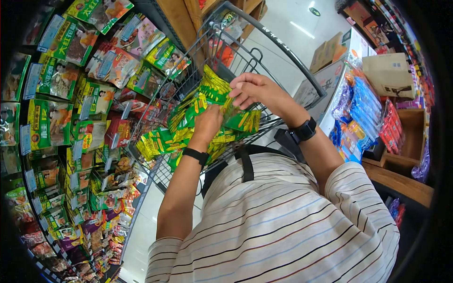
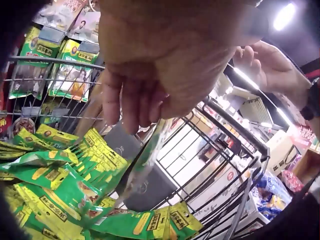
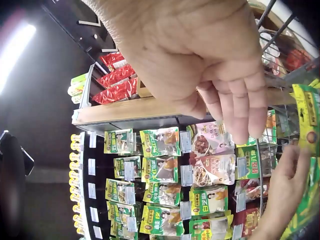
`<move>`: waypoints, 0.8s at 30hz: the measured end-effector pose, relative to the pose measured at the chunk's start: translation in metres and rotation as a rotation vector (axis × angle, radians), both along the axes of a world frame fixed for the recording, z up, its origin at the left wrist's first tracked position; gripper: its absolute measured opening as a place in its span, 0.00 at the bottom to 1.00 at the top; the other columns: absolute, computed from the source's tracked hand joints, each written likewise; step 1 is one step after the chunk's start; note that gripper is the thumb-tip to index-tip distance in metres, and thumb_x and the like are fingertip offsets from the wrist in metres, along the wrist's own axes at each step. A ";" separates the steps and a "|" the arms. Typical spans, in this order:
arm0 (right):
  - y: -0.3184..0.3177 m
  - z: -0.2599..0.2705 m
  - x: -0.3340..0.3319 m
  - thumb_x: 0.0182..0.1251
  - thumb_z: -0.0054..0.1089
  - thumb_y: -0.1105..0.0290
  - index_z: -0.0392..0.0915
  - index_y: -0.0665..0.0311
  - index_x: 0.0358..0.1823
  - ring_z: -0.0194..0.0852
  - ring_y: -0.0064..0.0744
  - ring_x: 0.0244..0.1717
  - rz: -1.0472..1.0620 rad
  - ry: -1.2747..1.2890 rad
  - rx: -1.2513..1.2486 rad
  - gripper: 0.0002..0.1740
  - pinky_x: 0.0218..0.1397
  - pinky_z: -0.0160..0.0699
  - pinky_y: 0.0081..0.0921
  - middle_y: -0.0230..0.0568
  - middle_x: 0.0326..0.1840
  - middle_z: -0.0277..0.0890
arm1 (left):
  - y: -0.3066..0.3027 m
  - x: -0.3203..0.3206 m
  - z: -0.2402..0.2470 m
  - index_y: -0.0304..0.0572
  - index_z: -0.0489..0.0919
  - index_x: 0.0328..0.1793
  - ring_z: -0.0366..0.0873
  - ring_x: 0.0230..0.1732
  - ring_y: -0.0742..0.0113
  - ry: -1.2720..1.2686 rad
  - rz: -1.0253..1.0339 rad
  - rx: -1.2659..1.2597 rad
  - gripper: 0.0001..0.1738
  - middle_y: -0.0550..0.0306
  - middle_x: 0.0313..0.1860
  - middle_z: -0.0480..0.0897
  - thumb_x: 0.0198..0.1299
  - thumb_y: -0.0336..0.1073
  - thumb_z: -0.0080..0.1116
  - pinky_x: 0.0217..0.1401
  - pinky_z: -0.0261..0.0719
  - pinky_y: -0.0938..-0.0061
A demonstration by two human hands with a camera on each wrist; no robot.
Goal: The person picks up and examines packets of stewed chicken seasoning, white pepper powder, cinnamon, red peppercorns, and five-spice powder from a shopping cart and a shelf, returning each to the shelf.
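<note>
My left hand (image 1: 207, 126), a black band on its wrist, grips a green-and-yellow seasoning packet (image 3: 309, 120) by its edge. In the left wrist view that packet hangs below the curled fingers, seen nearly edge-on. My right hand (image 1: 255, 90), with a black watch, is just beside it, fingers loosely bent around nothing; the right wrist view shows its palm bare. Beneath both hands, a heap of similar seasoning packets (image 2: 55, 200) lies in a wire shopping cart (image 1: 264, 61). Many of them lie overlapped in neat rows.
At left stands a shelf rack of hanging spice bags (image 1: 49, 122) with price tags. The cart's dark handle (image 1: 288, 52) crosses behind the right hand. To the right are cartons (image 1: 325, 52), blue plastic packs (image 1: 365, 104) and a wooden bin (image 1: 410, 134).
</note>
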State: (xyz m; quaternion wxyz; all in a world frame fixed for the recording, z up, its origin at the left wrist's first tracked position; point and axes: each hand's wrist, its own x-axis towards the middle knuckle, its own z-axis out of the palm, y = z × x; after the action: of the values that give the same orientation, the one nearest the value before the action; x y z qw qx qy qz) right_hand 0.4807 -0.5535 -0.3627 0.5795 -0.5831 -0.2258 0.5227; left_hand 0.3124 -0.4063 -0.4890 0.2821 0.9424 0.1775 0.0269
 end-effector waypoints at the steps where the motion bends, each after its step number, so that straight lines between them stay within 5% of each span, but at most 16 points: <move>1: -0.002 -0.003 0.000 0.75 0.54 0.61 0.74 0.66 0.55 0.82 0.27 0.42 -0.007 0.003 -0.004 0.17 0.47 0.84 0.26 0.41 0.47 0.81 | -0.003 0.004 -0.008 0.38 0.77 0.46 0.81 0.44 0.39 0.021 -0.026 0.002 0.11 0.41 0.46 0.82 0.63 0.37 0.55 0.46 0.80 0.49; 7: -0.029 -0.012 -0.004 0.74 0.55 0.59 0.75 0.65 0.55 0.82 0.25 0.42 -0.080 0.000 -0.101 0.18 0.47 0.83 0.24 0.40 0.47 0.81 | -0.033 0.024 -0.089 0.40 0.77 0.52 0.79 0.54 0.41 0.163 -0.260 -0.260 0.15 0.40 0.53 0.79 0.62 0.37 0.57 0.54 0.78 0.52; 10: -0.045 -0.011 -0.003 0.73 0.53 0.63 0.75 0.67 0.53 0.82 0.27 0.42 -0.157 -0.028 -0.139 0.16 0.44 0.84 0.25 0.43 0.48 0.82 | -0.041 0.028 -0.116 0.41 0.77 0.56 0.78 0.58 0.45 0.214 -0.276 -0.187 0.19 0.43 0.56 0.79 0.60 0.38 0.60 0.57 0.78 0.55; 14: -0.064 -0.018 0.000 0.75 0.52 0.63 0.75 0.67 0.54 0.82 0.26 0.41 -0.223 0.010 -0.175 0.16 0.45 0.84 0.24 0.41 0.46 0.81 | -0.030 0.038 -0.139 0.41 0.71 0.67 0.72 0.67 0.44 0.365 -0.279 -0.074 0.34 0.41 0.64 0.75 0.56 0.44 0.68 0.66 0.72 0.52; 15: -0.068 -0.025 0.002 0.75 0.52 0.62 0.75 0.67 0.54 0.81 0.25 0.41 -0.230 0.027 -0.186 0.16 0.45 0.84 0.24 0.40 0.47 0.81 | -0.028 0.039 -0.143 0.42 0.64 0.74 0.66 0.72 0.41 0.444 -0.268 -0.052 0.45 0.40 0.71 0.70 0.52 0.48 0.72 0.72 0.65 0.48; 18: -0.076 -0.030 0.002 0.76 0.53 0.62 0.75 0.67 0.54 0.82 0.24 0.41 -0.257 0.059 -0.195 0.16 0.45 0.84 0.24 0.39 0.47 0.80 | -0.026 0.041 -0.152 0.42 0.57 0.79 0.62 0.75 0.41 0.510 -0.276 0.072 0.57 0.39 0.77 0.62 0.47 0.50 0.77 0.73 0.67 0.52; 24: -0.074 -0.034 0.005 0.76 0.53 0.61 0.75 0.66 0.54 0.82 0.23 0.40 -0.249 0.047 -0.236 0.16 0.44 0.84 0.23 0.36 0.45 0.80 | -0.020 0.060 -0.167 0.53 0.52 0.82 0.55 0.80 0.43 0.539 -0.202 0.000 0.66 0.44 0.82 0.52 0.40 0.58 0.79 0.74 0.63 0.47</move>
State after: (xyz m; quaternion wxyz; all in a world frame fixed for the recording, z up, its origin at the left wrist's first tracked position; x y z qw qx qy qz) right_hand 0.4861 -0.6276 -0.3966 0.5723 -0.6583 -0.0751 0.4831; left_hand 0.3726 -0.4263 -0.6559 0.2261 0.9285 0.1511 -0.2528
